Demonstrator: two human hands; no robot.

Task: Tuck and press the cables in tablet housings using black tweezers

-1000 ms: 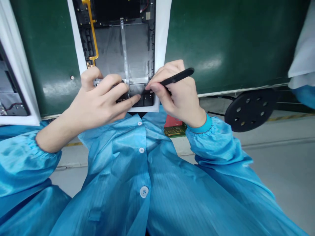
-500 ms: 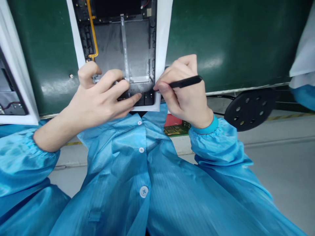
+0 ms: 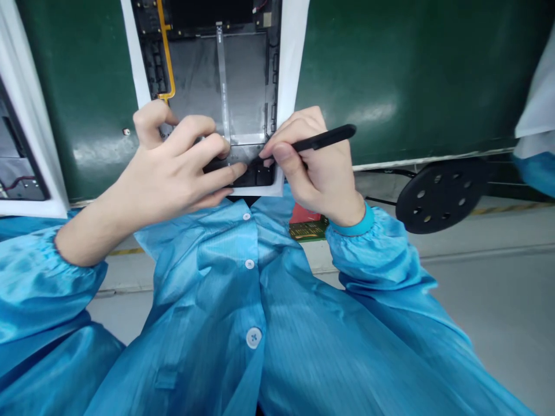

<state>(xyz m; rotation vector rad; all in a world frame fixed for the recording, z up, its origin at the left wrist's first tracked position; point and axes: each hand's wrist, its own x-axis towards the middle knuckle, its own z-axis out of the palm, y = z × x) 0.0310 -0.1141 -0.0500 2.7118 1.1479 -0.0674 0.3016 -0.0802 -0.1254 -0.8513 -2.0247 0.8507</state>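
Note:
An opened tablet lies with its inside showing, its near end under my hands. A pale flat ribbon cable runs down its middle and an orange flex cable follows its left side. My left hand rests over the near left corner, fingers apart and bent, one fingertip pressing close to the near edge. In my right hand is a black pen-shaped tool, gripped between thumb and fingers. Its tip points down at the tablet's near right part, beside my left fingertip. Exactly what the tip touches is hidden.
White sheet material lies under the tablet on the green table mat. Another opened device is at the far left. Below the table edge are a black round stool seat and a red and green board.
My right hand has moved left, bringing the tool's tip from the tablet's right edge inward, close to my left fingertip. My left hand has stayed nearly still.

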